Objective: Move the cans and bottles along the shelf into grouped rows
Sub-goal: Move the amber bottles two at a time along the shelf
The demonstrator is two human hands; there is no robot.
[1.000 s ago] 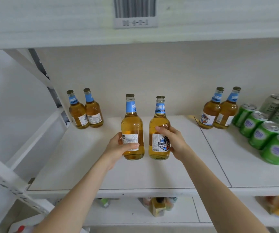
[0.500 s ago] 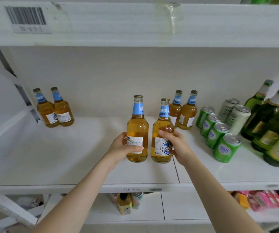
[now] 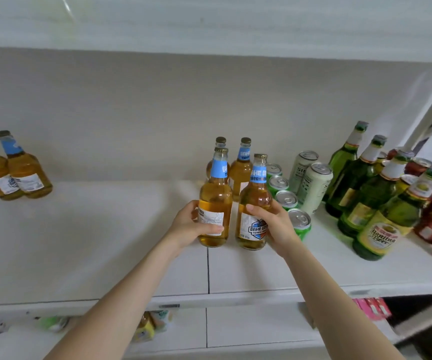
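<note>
Amber glass bottles with pale blue neck labels, two of them, have travelled to the right along the white shelf. A second ago they were held over its bare middle stretch, and now they sit just in front of a matching back pair of the same bottles, with the row of green cans just to their right. The left hand holds the left bottle, its fingers curled round the white back label. The right hand holds the right bottle, fingers wrapped above the shield-shaped front label. Both bottles are upright, capped, full of golden liquid, and a little apart from each other. Whether their bases rest on the shelf or hang just above it cannot be told. This appears to bring four like bottles into one block, two by two, so the set-down seems near. Another amber pair stands well apart at the far left, likely the next to fetch
</note>
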